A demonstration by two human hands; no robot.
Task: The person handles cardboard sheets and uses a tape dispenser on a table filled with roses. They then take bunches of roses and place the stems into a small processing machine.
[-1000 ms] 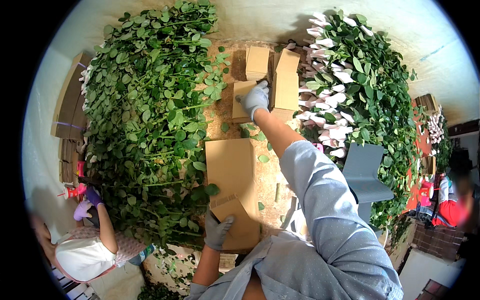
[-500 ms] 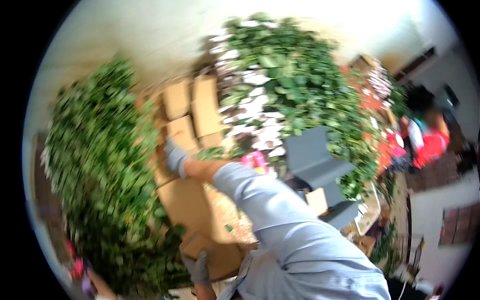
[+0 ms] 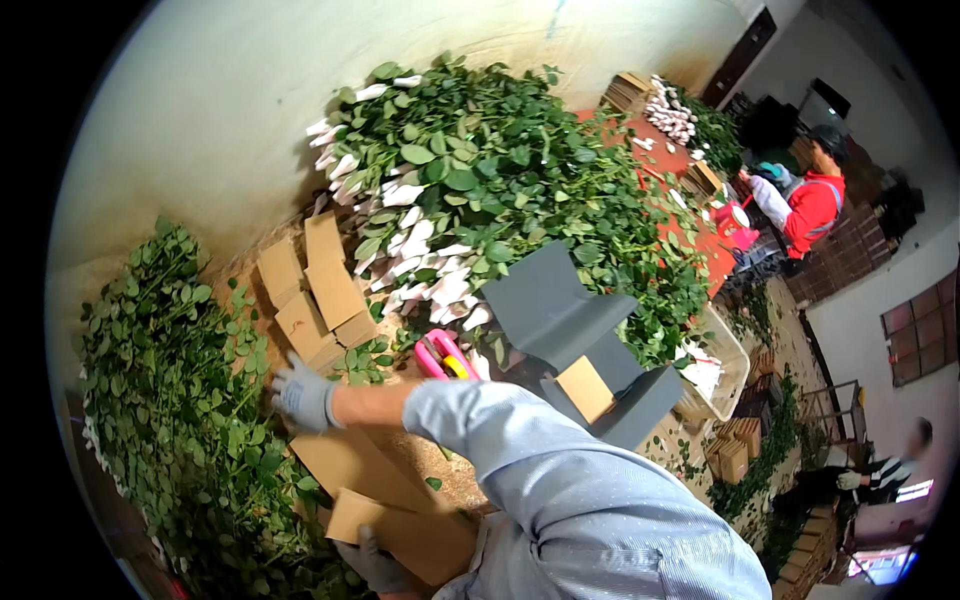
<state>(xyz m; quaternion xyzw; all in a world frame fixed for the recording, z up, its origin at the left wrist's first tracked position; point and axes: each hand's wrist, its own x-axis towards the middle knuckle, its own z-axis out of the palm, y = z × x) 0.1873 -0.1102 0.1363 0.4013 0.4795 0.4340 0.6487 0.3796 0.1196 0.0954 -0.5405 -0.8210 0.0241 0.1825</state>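
Observation:
My right hand (image 3: 305, 393), in a grey glove, reaches out to the left with its fingers spread. It is over the edge of a pile of green leafy stems (image 3: 190, 370), by the far end of a long brown cardboard sheet (image 3: 365, 465). Near the lower edge, my left hand (image 3: 375, 562), also gloved, grips the near end of that cardboard, with the fingers partly hidden. Just beyond my right hand lie several folded brown cardboard pieces (image 3: 325, 275). A pink and yellow tool (image 3: 442, 355), perhaps a tape dispenser, sits right of them.
A large heap of leafy stems with white-wrapped heads (image 3: 520, 180) lies against the wall. A dark grey folded board (image 3: 560, 310) holds a small cardboard piece (image 3: 585, 388). A plastic bin (image 3: 728, 375) stands right. Farther off are a person in red (image 3: 820, 205) and another in stripes (image 3: 890, 475).
My right hand has drawn back from the folded cardboard pieces toward the long sheet's far end. My left hand stays on the cardboard. The view has turned and become sharper.

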